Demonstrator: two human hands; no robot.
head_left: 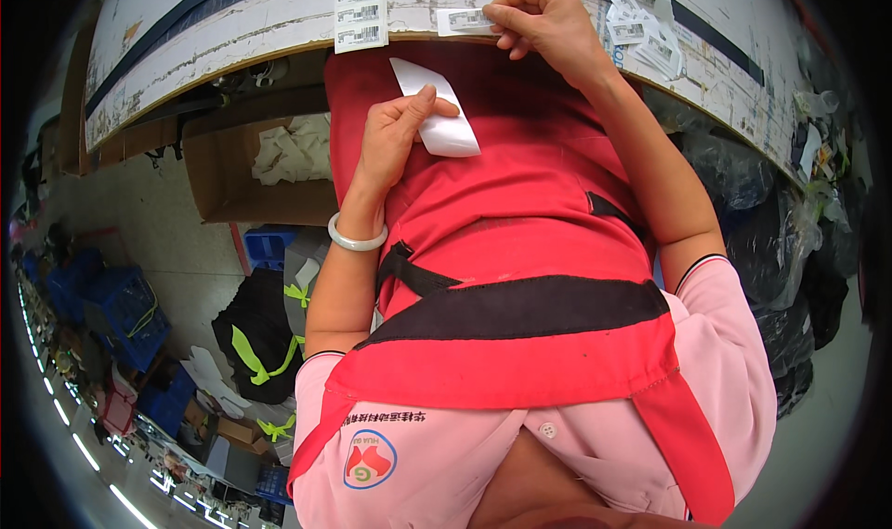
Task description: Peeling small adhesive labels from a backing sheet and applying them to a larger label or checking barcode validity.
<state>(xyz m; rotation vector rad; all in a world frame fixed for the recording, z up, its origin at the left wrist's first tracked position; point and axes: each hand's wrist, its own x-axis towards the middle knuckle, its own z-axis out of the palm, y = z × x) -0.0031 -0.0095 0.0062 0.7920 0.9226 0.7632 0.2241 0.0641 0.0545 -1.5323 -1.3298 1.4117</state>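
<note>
My left hand is closed round a blank white paper strip, the thumb lying over it. The strip is bent and hangs over my red apron, just off the table's near edge. At the table edge my right hand pinches the right end of a small white barcode label between thumb and fingertips. The label's left part lies over the worn tabletop. Between the hands, farther left, a strip of barcode labels lies on the table and reaches its edge.
A heap of barcode labels lies right of my right hand. The worn table spans the far side. Below it at left stands a cardboard box with pale cloth pieces. Black plastic bags sit at right, blue crates at far left.
</note>
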